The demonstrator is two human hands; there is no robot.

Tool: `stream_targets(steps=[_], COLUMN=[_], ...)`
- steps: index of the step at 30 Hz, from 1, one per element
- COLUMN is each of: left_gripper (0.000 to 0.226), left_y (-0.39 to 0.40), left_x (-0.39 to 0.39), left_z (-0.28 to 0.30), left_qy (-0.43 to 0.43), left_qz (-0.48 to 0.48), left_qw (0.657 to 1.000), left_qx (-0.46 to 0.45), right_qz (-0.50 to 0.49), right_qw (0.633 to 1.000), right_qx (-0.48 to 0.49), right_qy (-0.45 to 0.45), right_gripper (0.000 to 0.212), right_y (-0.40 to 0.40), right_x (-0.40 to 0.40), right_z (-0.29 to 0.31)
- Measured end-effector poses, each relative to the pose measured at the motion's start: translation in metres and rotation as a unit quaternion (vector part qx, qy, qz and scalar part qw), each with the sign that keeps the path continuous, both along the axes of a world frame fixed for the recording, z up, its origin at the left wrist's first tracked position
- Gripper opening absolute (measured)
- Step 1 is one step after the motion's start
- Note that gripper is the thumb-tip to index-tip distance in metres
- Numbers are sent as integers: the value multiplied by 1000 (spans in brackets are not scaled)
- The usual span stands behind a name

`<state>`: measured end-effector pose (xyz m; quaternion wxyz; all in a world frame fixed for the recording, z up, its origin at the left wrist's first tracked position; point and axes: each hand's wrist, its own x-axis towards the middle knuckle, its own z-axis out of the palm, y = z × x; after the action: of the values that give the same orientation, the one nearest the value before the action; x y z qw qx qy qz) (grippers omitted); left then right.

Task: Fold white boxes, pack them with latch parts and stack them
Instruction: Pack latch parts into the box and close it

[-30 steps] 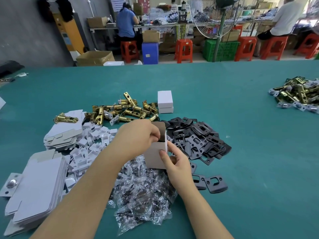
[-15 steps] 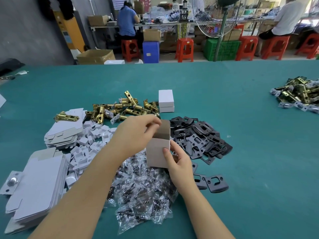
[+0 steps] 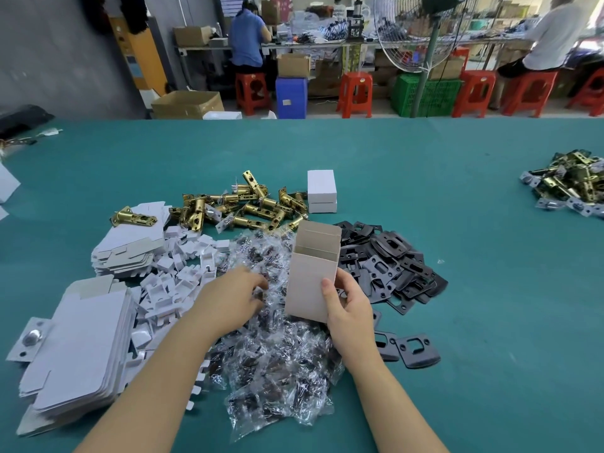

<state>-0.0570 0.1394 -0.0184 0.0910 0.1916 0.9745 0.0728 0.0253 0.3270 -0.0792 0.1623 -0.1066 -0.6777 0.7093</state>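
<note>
Green table [image 3: 425,322]: R hand [image 3: 348,308] grips open box [image 3: 312,273], inside hidden; L hand [image 3: 235,300] pinching screw bags [image 3: 277,364].

desk [image 3: 425,191]: teal cloth-like cover, matt, looks felt-like
box [image 3: 310,282]: matt paperboard, grey-brown raw face showing
flats [image 3: 78,354]: same board, white matt face, grey on the flaps
closed boxes [image 3: 322,190]: white matt card
latches [image 3: 248,207]: brass-tone metal, glossy, silver faceplates
plates [image 3: 392,266]: black metal, satin, smooth
bags [image 3: 277,371]: clear plastic film, crinkled, shiny
inserts [image 3: 183,273]: white folded card, matt
stools [image 3: 354,93]: red plastic, slight gloss
</note>
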Motion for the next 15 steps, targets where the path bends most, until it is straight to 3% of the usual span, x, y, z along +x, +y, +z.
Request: stream_targets(steps=[4, 9, 12, 15], left_gripper=[11, 3, 6, 9], left_y=[2, 7, 7, 6], left_x=[-3, -3, -3, -5], left_z=[-8, -15, -14, -6], left_qy=[36, 57, 48, 10], left_qz=[4, 9, 42, 94], left_qw=[999, 998, 990, 957], left_qx=[6, 39, 130, 274], right_qz=[-3, -1, -1, 0], right_qw=[1000, 1000, 1000, 1000], right_qx=[4, 5, 6, 9], right_qy=[1, 10, 12, 10], right_gripper=[28, 22, 21, 21], right_y=[0, 0, 0, 0], right_x=[0, 2, 2, 2], right_z=[1, 3, 4, 4])
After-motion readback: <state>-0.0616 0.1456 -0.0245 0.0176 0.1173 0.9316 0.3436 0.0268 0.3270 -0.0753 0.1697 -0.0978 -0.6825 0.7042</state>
